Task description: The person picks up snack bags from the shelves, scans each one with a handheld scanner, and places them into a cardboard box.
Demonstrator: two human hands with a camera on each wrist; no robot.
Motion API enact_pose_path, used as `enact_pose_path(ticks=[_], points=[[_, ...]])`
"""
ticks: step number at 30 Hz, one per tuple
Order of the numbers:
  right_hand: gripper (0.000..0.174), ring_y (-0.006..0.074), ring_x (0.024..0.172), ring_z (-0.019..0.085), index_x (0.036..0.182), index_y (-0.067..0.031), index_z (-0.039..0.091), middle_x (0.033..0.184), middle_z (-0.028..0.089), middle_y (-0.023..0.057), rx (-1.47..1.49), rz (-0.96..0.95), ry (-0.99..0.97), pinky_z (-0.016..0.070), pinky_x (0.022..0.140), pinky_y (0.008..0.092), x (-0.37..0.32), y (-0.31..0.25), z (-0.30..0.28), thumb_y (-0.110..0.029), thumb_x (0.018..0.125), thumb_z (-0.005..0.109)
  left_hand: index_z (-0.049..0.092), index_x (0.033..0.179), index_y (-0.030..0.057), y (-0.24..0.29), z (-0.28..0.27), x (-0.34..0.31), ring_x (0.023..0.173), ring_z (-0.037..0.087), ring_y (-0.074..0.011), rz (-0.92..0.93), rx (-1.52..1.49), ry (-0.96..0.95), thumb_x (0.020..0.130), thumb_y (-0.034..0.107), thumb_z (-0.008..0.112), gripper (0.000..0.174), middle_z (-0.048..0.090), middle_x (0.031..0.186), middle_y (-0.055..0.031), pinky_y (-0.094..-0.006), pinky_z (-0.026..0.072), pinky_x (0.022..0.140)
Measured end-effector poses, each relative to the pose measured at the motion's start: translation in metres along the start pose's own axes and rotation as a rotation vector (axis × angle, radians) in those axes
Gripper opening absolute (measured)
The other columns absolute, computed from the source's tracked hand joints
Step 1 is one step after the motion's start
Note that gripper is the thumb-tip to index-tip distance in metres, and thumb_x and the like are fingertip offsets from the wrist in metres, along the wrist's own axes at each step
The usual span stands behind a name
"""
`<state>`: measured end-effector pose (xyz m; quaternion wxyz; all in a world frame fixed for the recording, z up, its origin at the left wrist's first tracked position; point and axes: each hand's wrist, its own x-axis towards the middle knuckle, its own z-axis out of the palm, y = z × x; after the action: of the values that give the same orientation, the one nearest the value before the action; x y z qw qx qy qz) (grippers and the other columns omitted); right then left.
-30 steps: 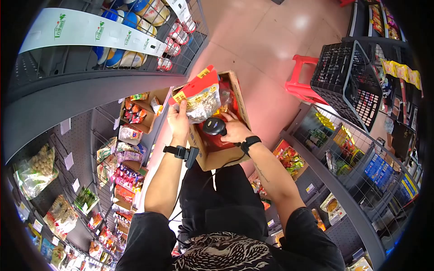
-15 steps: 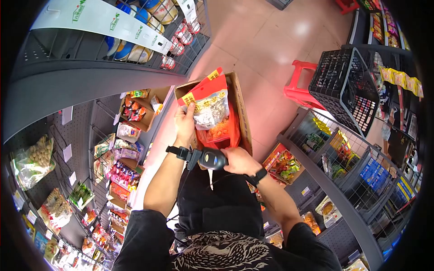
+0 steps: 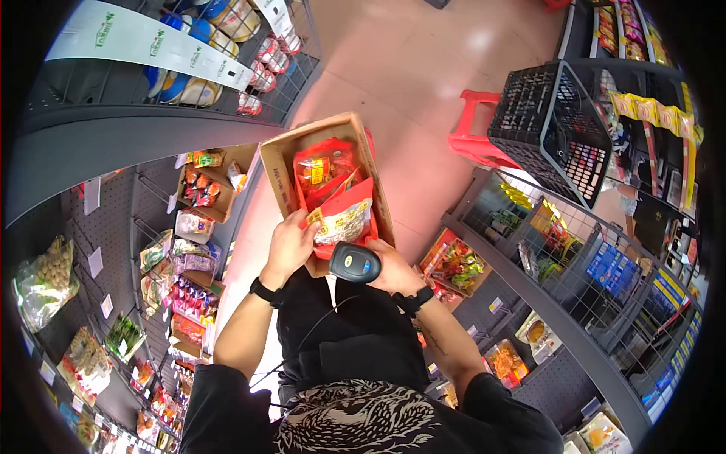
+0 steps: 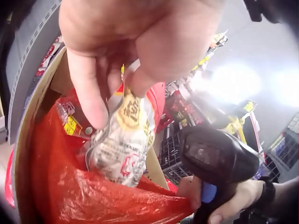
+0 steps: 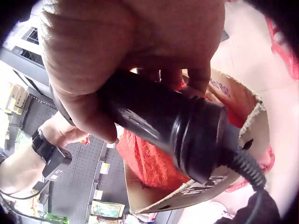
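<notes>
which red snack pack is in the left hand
The pack at the near end of the carton, gripped by the left hand beside the scanner; the other red packs lie loose farther inside.

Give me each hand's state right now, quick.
Left hand: closed, pinching a snack packet above the cardboard box.
Right hand: closed, gripping the black barcode scanner.

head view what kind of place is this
Likely a small grocery shop aisle: shelves of snack packets on both sides, a black crate, and a barcode scanner in the right hand.
</notes>
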<state>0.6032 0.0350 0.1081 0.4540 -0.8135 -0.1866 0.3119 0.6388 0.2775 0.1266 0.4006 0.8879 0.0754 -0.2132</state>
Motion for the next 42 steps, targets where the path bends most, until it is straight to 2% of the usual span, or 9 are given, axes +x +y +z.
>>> enact_pose_path(ticks=[11,15,23,24,30,34,38,41,42], points=[[0.032,0.0305,0.087,0.054,0.091,-0.0049,0.065,0.089,0.056,0.0108,0.033,-0.074,-0.049,0.0472,0.077,0.0396,0.009,-0.018,0.006,-0.019,0.063,0.073,0.063,0.108,0.0029,-0.002,0.008,0.034,0.086,0.063,-0.0397,-0.056,-0.223,-0.155,0.085,0.026,0.063,0.033,0.065,0.092,-0.0234,-0.0436,0.05,0.075],[0.031,0.0308,0.086,0.054,0.089,-0.0051,0.065,0.089,0.056,0.011,0.015,-0.102,-0.016,0.0474,0.076,0.0396,0.012,-0.012,0.018,-0.018,0.063,0.073,0.049,0.126,0.0064,-0.013,0.031,0.047,0.088,0.062,-0.0409,-0.164,0.284,-0.239,0.078,0.025,0.069,0.055,0.065,0.092,-0.0232,-0.0474,0.0502,0.077],[0.034,0.0319,0.087,0.053,0.09,-0.0059,0.065,0.09,0.057,0.0109,-0.016,-0.067,-0.11,0.0471,0.078,0.0405,0.011,-0.004,0.029,-0.023,0.062,0.074,0.025,0.14,-0.0002,-0.059,0.048,0.068,0.1,0.061,-0.0401,-0.333,-0.298,0.192,0.073,0.02,0.074,0.085,0.06,0.11,-0.0272,-0.0435,0.049,0.086],[0.034,0.0318,0.088,0.053,0.09,-0.0064,0.065,0.09,0.057,0.0108,-0.028,-0.061,-0.11,0.047,0.078,0.0406,0.011,-0.005,0.028,-0.024,0.062,0.074,0.019,0.142,-0.0011,-0.043,0.042,0.06,0.11,0.054,-0.0414,-0.22,-0.013,0.31,0.076,0.019,0.072,0.087,0.05,0.123,-0.03,-0.0452,0.046,0.091],[0.038,0.0335,0.091,0.056,0.093,-0.0063,0.066,0.093,0.059,0.0131,0.059,-0.029,-0.108,0.0476,0.082,0.0421,0.023,-0.012,0.005,-0.024,0.062,0.075,0.061,0.113,0.0173,-0.026,0.026,0.032,0.122,0.046,-0.0232,0.636,0.534,-0.228,0.07,0.004,0.061,0.045,0.058,0.118,-0.0032,-0.0447,0.0323,0.107],[0.042,0.0351,0.094,0.059,0.099,-0.0008,0.063,0.1,0.058,0.0174,0.094,0.057,-0.25,0.0477,0.085,0.0411,0.034,-0.01,-0.011,-0.017,0.061,0.072,0.067,0.086,0.016,-0.054,0.041,0.042,0.104,0.058,-0.0236,0.318,0.728,-0.463,0.07,0.01,0.061,0.018,0.064,0.09,-0.003,-0.044,0.0434,0.088],[0.044,0.0356,0.101,0.057,0.1,0.0012,0.062,0.112,0.055,0.0209,0.11,0.096,-0.279,0.0463,0.087,0.0392,0.036,-0.011,-0.025,-0.015,0.06,0.07,0.064,0.075,0.0132,-0.04,0.014,0.045,0.077,0.065,-0.0286,0.417,0.627,-0.526,0.071,0.017,0.06,0.006,0.063,0.072,-0.0063,-0.042,0.0473,0.067],[0.042,0.0356,0.098,0.059,0.098,-0.0002,0.062,0.109,0.059,0.021,0.076,0.053,-0.224,0.0477,0.084,0.0395,0.043,0.006,-0.028,-0.019,0.061,0.071,0.069,0.082,0.0135,-0.033,0.009,0.023,0.082,0.066,-0.0267,0.553,0.623,-0.612,0.078,0.023,0.06,0.013,0.067,0.078,-0.0079,-0.0422,0.0491,0.071],[0.042,0.0352,0.093,0.061,0.098,-0.0016,0.063,0.1,0.063,0.0193,-0.029,0.209,-0.445,0.0489,0.082,0.0396,0.047,0.009,-0.031,-0.019,0.06,0.072,0.068,0.081,0.0119,-0.033,0.01,0.018,0.08,0.066,-0.0273,0.599,0.554,-0.6,0.078,0.025,0.061,0.016,0.066,0.077,-0.009,-0.0425,0.0501,0.068]])
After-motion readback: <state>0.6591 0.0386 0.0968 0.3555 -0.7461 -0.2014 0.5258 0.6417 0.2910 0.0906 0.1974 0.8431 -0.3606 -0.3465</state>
